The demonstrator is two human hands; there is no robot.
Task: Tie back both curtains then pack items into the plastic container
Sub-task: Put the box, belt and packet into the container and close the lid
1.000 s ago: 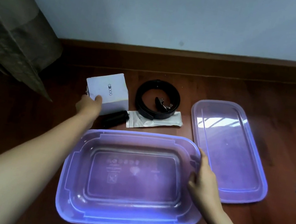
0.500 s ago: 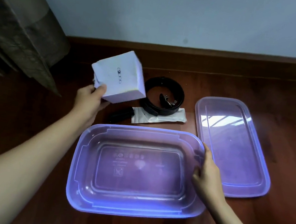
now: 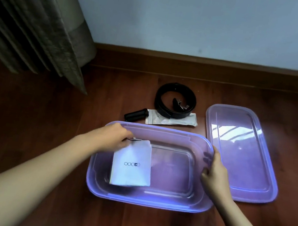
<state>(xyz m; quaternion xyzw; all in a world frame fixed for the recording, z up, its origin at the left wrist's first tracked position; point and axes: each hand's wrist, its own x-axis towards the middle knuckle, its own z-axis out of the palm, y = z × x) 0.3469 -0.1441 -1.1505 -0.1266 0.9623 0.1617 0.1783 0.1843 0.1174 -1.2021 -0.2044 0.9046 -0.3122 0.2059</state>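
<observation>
A translucent purple plastic container sits open on the wooden floor in front of me. A white box with small printed rings is inside its left half, and my left hand grips the box's far top edge. My right hand holds the container's right rim with curled fingers. Behind the container lie a coiled black belt, a white sealed packet and a small black cylinder.
The container's purple lid lies flat on the floor to the right. A grey-brown curtain hangs at the left, reaching the floor. A wooden baseboard and pale wall close off the back.
My left hand lifted the white box from the floor behind the container and brought it down into the container's left half. My right hand stayed on the rim.
</observation>
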